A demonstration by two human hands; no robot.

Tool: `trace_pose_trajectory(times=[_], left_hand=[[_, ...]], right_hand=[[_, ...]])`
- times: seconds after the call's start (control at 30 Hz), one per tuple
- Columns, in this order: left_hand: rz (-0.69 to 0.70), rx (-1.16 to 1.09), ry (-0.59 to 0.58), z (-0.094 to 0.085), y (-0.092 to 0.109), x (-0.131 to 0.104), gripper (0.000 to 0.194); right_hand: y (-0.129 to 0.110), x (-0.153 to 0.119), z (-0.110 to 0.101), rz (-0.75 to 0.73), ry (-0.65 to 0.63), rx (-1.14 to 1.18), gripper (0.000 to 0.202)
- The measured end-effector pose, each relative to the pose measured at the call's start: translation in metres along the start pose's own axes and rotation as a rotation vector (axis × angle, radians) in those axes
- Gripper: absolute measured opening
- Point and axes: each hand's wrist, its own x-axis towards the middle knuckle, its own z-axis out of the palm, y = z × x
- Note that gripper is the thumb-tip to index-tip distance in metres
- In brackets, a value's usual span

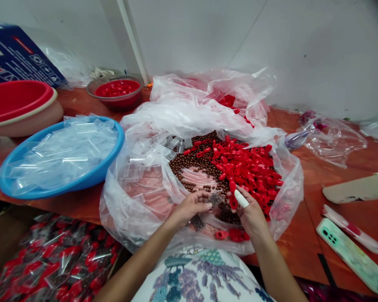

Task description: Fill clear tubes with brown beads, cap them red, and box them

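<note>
My left hand [193,207] pinches a small clear plastic case [215,199] that has dark beads inside. Between the fingers of my right hand [248,209] is a red plastic piece [233,197], and one of its fingers wears a white cover. Both hands are over a clear plastic bag [138,184] spread open on the table. Brown beads [204,167] lie in it, beside a heap of red plastic pieces [248,167]. Another bead-filled case [198,222] rests just below my left hand. Several clear cases [179,144] sit at the heap's left.
A blue basin [119,144] full of clear plastic cases stands left. Behind it are a bowl of red pieces [118,88] and a red basin [15,100]. Below left, a box holds packed red pieces [69,260]. A phone [351,253] lies at right near a beige object [355,188].
</note>
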Motion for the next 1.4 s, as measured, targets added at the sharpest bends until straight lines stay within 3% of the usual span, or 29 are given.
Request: trace_pose_trajectory(times=[0.17, 0.47, 0.57, 0.67, 0.77, 0.93, 1.03, 1.17, 1.3, 1.4], left_hand=[[-0.008, 0.081, -0.007, 0.003, -0.006, 0.000, 0.038], [0.115, 0.164, 0.034, 0.008, -0.015, 0.001, 0.032], [0.187, 0.173, 0.077, 0.010, -0.016, 0.000, 0.029], [0.221, 0.162, 0.100, 0.012, -0.017, -0.002, 0.029], [0.195, 0.104, 0.110, 0.013, -0.016, -0.005, 0.034], [0.015, -0.141, 0.092, 0.018, -0.009, -0.007, 0.047], [-0.068, -0.328, 0.082, 0.022, -0.006, -0.006, 0.057], [-0.116, -0.408, 0.064, 0.026, -0.005, -0.004, 0.057], [-0.121, -0.449, 0.036, 0.028, -0.006, -0.005, 0.050], [-0.163, -0.427, 0.086, 0.028, -0.007, -0.006, 0.047]], right_hand=[[0.000, 0.001, 0.002, -0.114, -0.064, -0.183, 0.045], [0.004, -0.008, 0.001, -0.445, -0.149, -0.830, 0.033], [0.008, -0.009, 0.001, -0.625, -0.212, -1.054, 0.040], [0.017, -0.009, 0.004, -0.763, -0.224, -1.180, 0.060], [0.028, -0.007, 0.007, -0.834, -0.200, -1.225, 0.070], [0.029, -0.009, 0.011, -0.815, -0.193, -1.199, 0.065], [0.024, -0.015, 0.015, -0.884, -0.245, -1.248, 0.061], [0.022, -0.022, 0.020, -1.009, -0.268, -1.313, 0.054], [0.026, -0.026, 0.022, -1.041, -0.371, -1.324, 0.053], [0.031, -0.027, 0.021, -1.043, -0.297, -1.266, 0.054]])
